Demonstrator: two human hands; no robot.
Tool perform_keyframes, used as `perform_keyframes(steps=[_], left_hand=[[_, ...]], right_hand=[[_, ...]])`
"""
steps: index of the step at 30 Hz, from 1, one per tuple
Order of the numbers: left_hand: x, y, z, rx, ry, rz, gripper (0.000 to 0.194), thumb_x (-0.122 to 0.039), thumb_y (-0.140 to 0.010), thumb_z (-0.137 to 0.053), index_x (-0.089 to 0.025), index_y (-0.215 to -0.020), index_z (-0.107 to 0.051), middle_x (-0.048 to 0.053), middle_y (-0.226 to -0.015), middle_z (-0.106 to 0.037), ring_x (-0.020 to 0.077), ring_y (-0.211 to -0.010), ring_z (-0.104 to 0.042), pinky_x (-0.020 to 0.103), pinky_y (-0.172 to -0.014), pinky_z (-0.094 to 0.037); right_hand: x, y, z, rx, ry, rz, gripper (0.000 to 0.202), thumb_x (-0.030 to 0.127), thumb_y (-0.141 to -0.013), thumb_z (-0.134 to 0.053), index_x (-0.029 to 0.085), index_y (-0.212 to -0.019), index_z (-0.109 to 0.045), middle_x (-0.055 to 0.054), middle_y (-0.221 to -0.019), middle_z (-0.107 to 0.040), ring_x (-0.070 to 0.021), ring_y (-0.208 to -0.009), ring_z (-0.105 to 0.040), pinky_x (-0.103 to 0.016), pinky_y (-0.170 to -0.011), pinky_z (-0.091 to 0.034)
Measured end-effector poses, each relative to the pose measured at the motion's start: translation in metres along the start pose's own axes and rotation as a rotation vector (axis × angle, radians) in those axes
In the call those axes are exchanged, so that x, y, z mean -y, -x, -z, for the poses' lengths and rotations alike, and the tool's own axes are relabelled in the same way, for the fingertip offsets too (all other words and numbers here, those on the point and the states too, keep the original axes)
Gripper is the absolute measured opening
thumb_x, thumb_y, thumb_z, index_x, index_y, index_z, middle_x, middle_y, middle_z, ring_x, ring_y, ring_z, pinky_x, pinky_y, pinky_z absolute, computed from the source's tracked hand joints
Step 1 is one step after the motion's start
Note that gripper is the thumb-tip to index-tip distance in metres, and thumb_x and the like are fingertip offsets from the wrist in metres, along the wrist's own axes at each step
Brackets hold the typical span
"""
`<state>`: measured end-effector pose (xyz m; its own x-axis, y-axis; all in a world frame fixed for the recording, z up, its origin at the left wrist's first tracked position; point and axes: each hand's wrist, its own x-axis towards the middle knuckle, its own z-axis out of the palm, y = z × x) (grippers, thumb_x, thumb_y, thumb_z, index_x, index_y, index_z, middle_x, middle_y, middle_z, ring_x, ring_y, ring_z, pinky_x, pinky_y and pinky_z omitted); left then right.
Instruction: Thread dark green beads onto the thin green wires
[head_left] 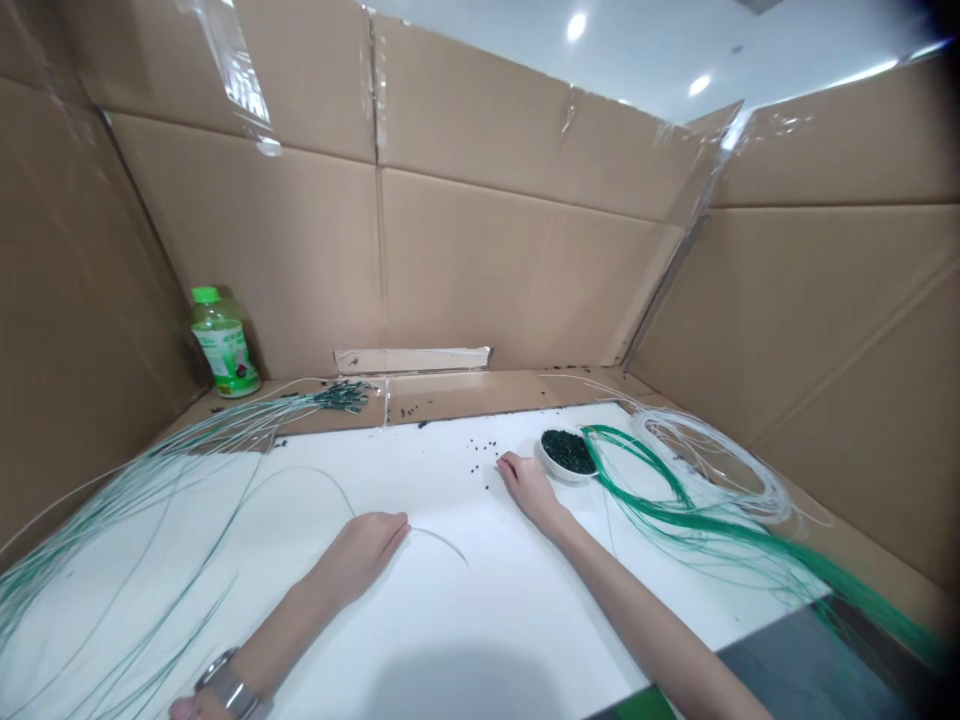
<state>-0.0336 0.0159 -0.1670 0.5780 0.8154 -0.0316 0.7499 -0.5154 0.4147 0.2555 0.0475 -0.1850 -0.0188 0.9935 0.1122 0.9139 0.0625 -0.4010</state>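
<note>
My left hand (pixel 373 550) is closed on a thin pale strand (pixel 446 542), whose free end curves out to the right over the white board (pixel 420 620). The rest of that strand loops away behind the hand to the left. Beside the white bowl (pixel 551 465) of small dark pieces (pixel 570 450), my right hand (pixel 525 480) rests low over the board with its fingers pressed together. Whatever those fingers hold, if anything, is too small to make out. Several loose dark pieces (pixel 487 445) lie just left of and beyond the right fingertips.
Green strands (pixel 675 515) and a coil of clear strands (pixel 765 490) spread at the right. A bundle with dark beaded ends (pixel 345 396) runs along the left. A green-capped bottle (pixel 223 345) stands at the back left. Cardboard walls (pixel 480 260) enclose the work area.
</note>
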Motion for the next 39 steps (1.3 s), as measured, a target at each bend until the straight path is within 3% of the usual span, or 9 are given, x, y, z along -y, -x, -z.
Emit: perform_keyframes(steps=[7,18,39], left_hand=[[0.003,0.0,-0.004,-0.015,-0.015,0.018,0.041,-0.036,-0.095,-0.019,-0.02,-0.07,-0.048,0.005,-0.072,-0.063,0.0194,-0.069,-0.06,0.029,-0.065,-0.04],[0.007,-0.003,-0.008,-0.003,0.046,0.078,0.042,-0.043,-0.093,-0.023,-0.02,-0.07,-0.049,0.003,-0.069,-0.061,0.0185,-0.066,-0.058,0.028,-0.063,-0.037],[0.006,-0.003,-0.007,0.001,0.015,0.061,0.043,-0.042,-0.094,-0.022,-0.021,-0.069,-0.049,0.002,-0.07,-0.061,0.0184,-0.066,-0.058,0.028,-0.063,-0.038]], right_hand=[[-0.013,-0.009,-0.006,-0.075,-0.1,0.043,0.025,0.033,-0.091,-0.051,0.013,-0.105,-0.058,-0.005,-0.1,-0.062,-0.0149,-0.086,-0.061,-0.035,-0.077,-0.052],[-0.021,-0.016,-0.007,-0.08,-0.109,-0.011,0.027,0.037,-0.091,-0.05,0.012,-0.098,-0.06,-0.003,-0.092,-0.062,-0.0139,-0.078,-0.061,-0.031,-0.07,-0.052],[-0.014,-0.006,0.004,0.07,0.192,0.055,0.027,0.034,-0.091,-0.05,0.014,-0.108,-0.057,-0.006,-0.102,-0.061,-0.0156,-0.087,-0.061,-0.036,-0.077,-0.052]])
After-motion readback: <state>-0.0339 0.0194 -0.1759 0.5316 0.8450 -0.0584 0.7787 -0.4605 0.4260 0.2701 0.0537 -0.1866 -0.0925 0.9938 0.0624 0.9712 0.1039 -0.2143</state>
